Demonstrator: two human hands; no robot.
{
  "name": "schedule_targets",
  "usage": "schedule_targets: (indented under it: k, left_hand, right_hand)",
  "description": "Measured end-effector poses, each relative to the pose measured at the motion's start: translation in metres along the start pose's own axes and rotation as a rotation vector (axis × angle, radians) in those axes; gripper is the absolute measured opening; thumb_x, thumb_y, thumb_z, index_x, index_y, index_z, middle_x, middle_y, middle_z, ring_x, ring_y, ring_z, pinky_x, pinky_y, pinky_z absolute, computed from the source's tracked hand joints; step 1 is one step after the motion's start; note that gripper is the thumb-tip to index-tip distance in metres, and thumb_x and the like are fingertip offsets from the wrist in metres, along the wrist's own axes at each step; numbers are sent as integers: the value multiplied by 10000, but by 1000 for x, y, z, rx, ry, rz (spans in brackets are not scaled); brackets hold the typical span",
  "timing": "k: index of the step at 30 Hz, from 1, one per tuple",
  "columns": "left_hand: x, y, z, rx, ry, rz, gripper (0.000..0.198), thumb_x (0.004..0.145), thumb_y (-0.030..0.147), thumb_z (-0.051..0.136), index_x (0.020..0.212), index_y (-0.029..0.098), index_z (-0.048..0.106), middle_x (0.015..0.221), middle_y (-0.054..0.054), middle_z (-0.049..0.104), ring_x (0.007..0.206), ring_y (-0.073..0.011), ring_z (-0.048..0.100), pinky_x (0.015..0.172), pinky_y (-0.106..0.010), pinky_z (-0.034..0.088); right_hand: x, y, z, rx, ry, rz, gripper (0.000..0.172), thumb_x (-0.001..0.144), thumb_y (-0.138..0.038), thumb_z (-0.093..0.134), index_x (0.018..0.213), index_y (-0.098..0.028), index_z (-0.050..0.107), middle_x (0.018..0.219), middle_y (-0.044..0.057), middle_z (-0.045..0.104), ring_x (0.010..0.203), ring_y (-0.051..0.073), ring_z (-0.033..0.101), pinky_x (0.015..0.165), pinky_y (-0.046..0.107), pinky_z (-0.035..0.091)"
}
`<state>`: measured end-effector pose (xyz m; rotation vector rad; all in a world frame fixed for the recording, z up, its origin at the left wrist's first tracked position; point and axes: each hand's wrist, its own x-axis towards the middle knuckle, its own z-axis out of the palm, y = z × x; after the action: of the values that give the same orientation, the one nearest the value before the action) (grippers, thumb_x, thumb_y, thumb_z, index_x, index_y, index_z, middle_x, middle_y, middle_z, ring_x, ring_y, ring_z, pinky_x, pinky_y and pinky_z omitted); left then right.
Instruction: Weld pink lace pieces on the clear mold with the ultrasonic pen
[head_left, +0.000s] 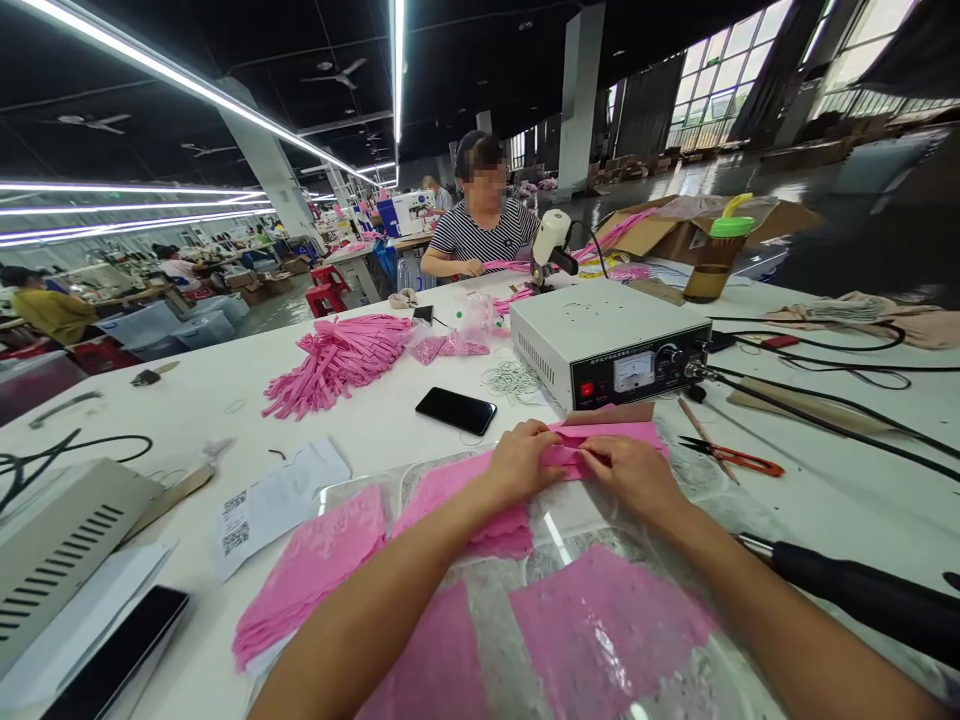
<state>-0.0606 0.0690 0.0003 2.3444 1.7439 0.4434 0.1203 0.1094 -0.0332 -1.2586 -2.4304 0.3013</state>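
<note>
Pink fabric [609,431] | left hand [523,464]: palm-down, curled | right hand [631,476]: pinching

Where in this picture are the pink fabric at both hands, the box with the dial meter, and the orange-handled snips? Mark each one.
Pink fabric [642,434]: head view, on its right part.
Box [611,325]: head view, on its top.
Snips [744,460]: head view, on the orange handle.
</note>
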Motion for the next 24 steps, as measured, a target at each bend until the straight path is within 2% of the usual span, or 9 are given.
schedule_targets:
  k: [5, 8, 12, 16, 21, 24]
  left_hand:
    - [8, -2, 2, 10, 9, 15, 219, 934, 303, 558, 1088, 154, 606, 1167, -81, 595, 1053, -211, 584, 913, -432, 481]
    - [11, -3, 1, -5, 22, 16, 238, 922, 330, 577, 1079, 155, 613, 1176, -85, 597, 1072, -218, 579, 932, -437, 471]
    - [13, 1, 1, -41, 57, 5, 352, 810, 430, 699, 1055, 183, 638, 1201, -95, 596, 1125, -241, 549, 984, -415, 442]
    - [18, 3, 4, -91, 93, -20, 235, 907, 328, 599, 1070, 161, 616, 1155, -83, 603, 1062, -219, 579, 932, -432, 472]
    - [25, 5, -1, -249, 127, -25, 258, 938, 310, 554, 1145, 156, 577, 1175, -83, 584, 1017, -205, 597, 875, -417, 506]
    - [23, 10, -12, -408, 118, 7, 180, 917, 299, 581, 1006, 149, 625, 1073, -71, 625, 1007, -204, 595, 902, -414, 483]
  right_hand:
    - [3, 2, 1, 91, 97, -43, 203, 936, -310, 564, 1081, -176, 609, 1129, 68, 613, 958, 199, 615, 824, 400, 534]
    - [6, 4, 3, 136, 171, -70, 221, 932, -308, 570, 1111, -182, 602, 1195, 79, 587, 1031, 220, 592, 867, 429, 517]
    - [9, 4, 4, 172, 258, -95, 220, 931, -310, 571, 1112, -189, 604, 1224, 81, 575, 1068, 230, 575, 902, 450, 497]
    - [10, 2, 3, 199, 327, -126, 208, 931, -319, 569, 1084, -185, 612, 1170, 73, 599, 1037, 221, 588, 894, 445, 498]
    - [10, -2, -2, 245, 385, -129, 206, 933, -327, 566, 1063, -175, 613, 1113, 66, 616, 973, 205, 605, 850, 420, 515]
    - [7, -8, -8, 296, 388, -124, 217, 931, -347, 568, 1050, -171, 616, 1080, 62, 627, 947, 199, 613, 836, 413, 518]
